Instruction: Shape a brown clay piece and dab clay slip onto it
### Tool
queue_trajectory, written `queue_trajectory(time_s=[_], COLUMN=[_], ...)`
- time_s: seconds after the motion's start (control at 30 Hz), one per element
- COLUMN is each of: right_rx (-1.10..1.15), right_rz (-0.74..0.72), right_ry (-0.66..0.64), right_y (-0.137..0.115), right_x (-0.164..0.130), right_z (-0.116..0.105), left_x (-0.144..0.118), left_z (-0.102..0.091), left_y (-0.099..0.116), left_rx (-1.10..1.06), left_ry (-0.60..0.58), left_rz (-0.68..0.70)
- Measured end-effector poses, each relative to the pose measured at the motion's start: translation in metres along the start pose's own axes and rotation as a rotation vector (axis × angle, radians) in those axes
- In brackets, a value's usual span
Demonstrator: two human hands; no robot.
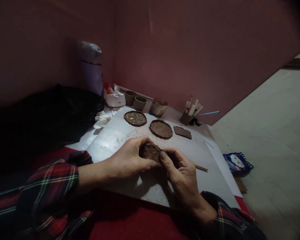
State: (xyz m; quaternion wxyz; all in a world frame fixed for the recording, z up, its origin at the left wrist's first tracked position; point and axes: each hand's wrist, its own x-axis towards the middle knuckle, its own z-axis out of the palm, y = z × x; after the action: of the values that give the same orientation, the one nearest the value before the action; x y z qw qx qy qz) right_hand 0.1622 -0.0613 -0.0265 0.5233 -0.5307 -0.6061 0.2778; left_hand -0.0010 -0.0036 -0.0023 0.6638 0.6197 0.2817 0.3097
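Left hand (130, 159) and right hand (180, 171) both closed on one brown clay piece (151, 152), pinched between fingers and thumbs just above the pale board (115, 133), near the middle of its near half. Right thumb pressed on the piece's near edge; left fingers curled over its far side, hiding part of it. Red plaid sleeves (52, 186) on both forearms, over a red cloth (120, 220) at the near edge.

Beyond the hands, toward the board's far edge, a row of three flat clay pieces: a round disc with yellow specks (135, 118) to the left, a plain round disc (161, 129) in the middle, a small squarish slab (182, 132) to the right, each lying apart from the next. A thin wooden stick (201, 168) just right of the right hand, near the board's right edge.

Past the far edge, two small cups (135, 100) side by side, a bowl (159, 107), a holder with brushes and tools (190, 111). At the far left corner, white plastic bag (114, 95), pale jar-like container (91, 66), dark bag (45, 120). On the floor to the right, a blue packet (237, 162).
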Motion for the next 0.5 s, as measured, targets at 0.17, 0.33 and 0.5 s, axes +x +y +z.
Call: queue_trajectory(time_s=[0.17, 0.33, 0.5], right_rx=[0.04, 0.137, 0.217], right_rz=[-0.039, -0.017, 0.024], right_ry=[-0.019, -0.081, -0.065], right_y=[0.0013, 0.0025, -0.0033], right_x=[0.0007, 0.0014, 0.001], right_z=[0.0, 0.0048, 0.0077], left_x=[0.0023, 0.0037, 0.004], left_z=[-0.0006, -0.0019, -0.0019], left_y=[-0.0006, -0.0008, -0.0006], left_rx=[-0.097, -0.124, -0.123], left_ry=[0.088, 0.083, 0.062], left_rz=[0.03, 0.039, 0.082])
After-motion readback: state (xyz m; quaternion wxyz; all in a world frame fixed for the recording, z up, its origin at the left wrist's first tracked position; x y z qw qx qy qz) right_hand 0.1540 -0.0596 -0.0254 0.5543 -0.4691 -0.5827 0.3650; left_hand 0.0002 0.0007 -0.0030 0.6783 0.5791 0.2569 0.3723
